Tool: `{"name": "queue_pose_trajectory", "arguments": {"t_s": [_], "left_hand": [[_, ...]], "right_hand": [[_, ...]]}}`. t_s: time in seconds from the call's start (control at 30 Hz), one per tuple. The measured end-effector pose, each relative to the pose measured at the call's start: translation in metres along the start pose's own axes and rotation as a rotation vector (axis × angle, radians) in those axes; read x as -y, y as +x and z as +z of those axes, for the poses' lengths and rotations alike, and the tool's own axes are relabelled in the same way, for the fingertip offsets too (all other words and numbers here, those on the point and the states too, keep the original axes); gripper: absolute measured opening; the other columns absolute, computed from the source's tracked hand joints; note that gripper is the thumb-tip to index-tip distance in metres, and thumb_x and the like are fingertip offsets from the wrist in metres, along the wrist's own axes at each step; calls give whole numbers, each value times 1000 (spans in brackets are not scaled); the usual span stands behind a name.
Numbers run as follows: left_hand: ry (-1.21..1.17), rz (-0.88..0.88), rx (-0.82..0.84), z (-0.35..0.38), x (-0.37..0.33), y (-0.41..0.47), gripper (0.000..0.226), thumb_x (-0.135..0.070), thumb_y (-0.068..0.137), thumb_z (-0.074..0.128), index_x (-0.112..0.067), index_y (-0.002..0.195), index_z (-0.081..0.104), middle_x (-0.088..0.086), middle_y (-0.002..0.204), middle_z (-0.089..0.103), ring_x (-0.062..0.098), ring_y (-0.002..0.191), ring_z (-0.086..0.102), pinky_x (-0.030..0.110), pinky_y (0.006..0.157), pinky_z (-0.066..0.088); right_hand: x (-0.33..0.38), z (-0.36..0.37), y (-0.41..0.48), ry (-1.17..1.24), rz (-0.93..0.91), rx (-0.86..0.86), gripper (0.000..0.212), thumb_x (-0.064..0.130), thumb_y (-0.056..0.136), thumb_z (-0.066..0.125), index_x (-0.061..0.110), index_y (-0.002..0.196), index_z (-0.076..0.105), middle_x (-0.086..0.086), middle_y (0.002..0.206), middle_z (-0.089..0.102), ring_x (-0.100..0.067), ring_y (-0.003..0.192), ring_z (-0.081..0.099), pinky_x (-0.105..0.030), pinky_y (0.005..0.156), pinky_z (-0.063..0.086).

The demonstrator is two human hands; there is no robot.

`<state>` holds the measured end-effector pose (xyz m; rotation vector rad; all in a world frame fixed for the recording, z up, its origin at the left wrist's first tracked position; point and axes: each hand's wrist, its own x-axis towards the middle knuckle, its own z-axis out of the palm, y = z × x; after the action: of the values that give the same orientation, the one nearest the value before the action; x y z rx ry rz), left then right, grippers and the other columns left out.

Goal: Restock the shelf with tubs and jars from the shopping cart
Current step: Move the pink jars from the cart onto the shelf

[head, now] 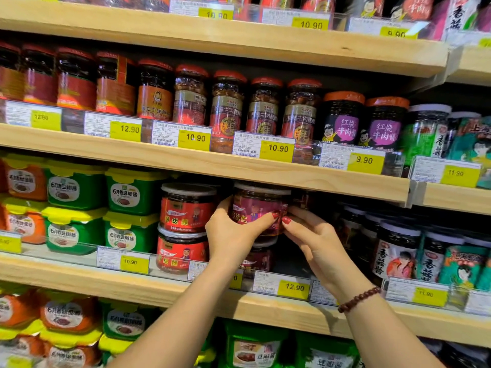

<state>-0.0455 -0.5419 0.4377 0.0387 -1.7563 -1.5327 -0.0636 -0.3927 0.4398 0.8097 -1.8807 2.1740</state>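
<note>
Both hands are up at the shelf [79, 274]. The left hand [233, 235] is curled round the front of a purple-labelled jar [259, 205], thumb up its left side, and the right hand [313, 240] grips its lower right edge with bent fingers. The jar is held between them just under the shelf board above, over a similar jar [261, 258] and right beside two stacked red-labelled jars [186, 211].
</note>
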Motion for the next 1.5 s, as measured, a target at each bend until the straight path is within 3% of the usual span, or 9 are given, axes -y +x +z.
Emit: {"name": "queue_pose_trajectory", "arguments": {"t_s": [0.2,0.33,0.57,0.73,0.87,0.97,1.13,1.3,1.5], "left_hand": [[130,66,57,-4,17,5,64,-41,59,84,-21,112,55,-15,86,58,-9,74,51,2,55,38],[188,139,103,-12,29,4,58,-47,65,79,-22,110,51,-18,87,56,-11,76,50,2,57,41],[131,124,240,-25,47,7,53,-31,80,72,-20,127,51,-15,109,60,-2,101,56,1,73,43],[49,93,241,-24,48,7,74,-23,73,79,-24,138,41,-16,119,54,-6,106,52,15,91,42],[123,136,129,-13,49,5,75,-30,65,84,-20,130,49,-12,112,57,4,106,56,21,90,45],[196,172,88,-6,50,5,78,-40,62,84,-19,130,52,-7,117,61,11,112,56,34,96,48],[171,156,105,-10,47,1,76,-41,64,82,-23,132,51,-23,102,55,-12,94,52,4,78,41],[98,97,113,-18,48,3,76,-36,62,84,-19,129,53,-22,100,59,-17,90,52,6,76,46],[76,105,163,-25,45,3,76,-29,65,84,-17,132,49,-22,99,53,-20,87,48,-3,70,41]], "right_hand": [[-20,0,21,103,102,-55,18,15,91,58,13,106,68,-2,106,73,-16,108,64,-29,96,49],[-25,1,28,14,70,1,24,13,87,61,14,110,67,0,106,73,-11,104,66,-25,93,51],[-35,-1,40,-70,119,24,51,30,81,65,12,129,58,-2,125,65,-14,119,57,-38,109,39],[-39,2,34,-103,187,16,76,58,65,64,19,130,57,3,130,61,-14,124,52,-41,112,35],[-39,2,33,-65,198,35,32,46,89,54,30,116,58,8,123,61,-9,119,53,-37,111,37],[-44,-1,33,-131,185,53,69,64,68,66,32,127,54,9,130,58,-9,120,53,-37,109,38],[-48,-3,33,-253,115,89,44,32,81,71,38,119,50,12,116,62,-1,108,57,-21,88,45],[-50,0,33,-315,75,112,52,31,85,69,29,133,51,11,121,63,2,108,58,-12,77,47],[-49,0,33,-324,76,131,47,31,87,67,31,131,52,8,125,62,0,108,57,-14,81,46]]}}
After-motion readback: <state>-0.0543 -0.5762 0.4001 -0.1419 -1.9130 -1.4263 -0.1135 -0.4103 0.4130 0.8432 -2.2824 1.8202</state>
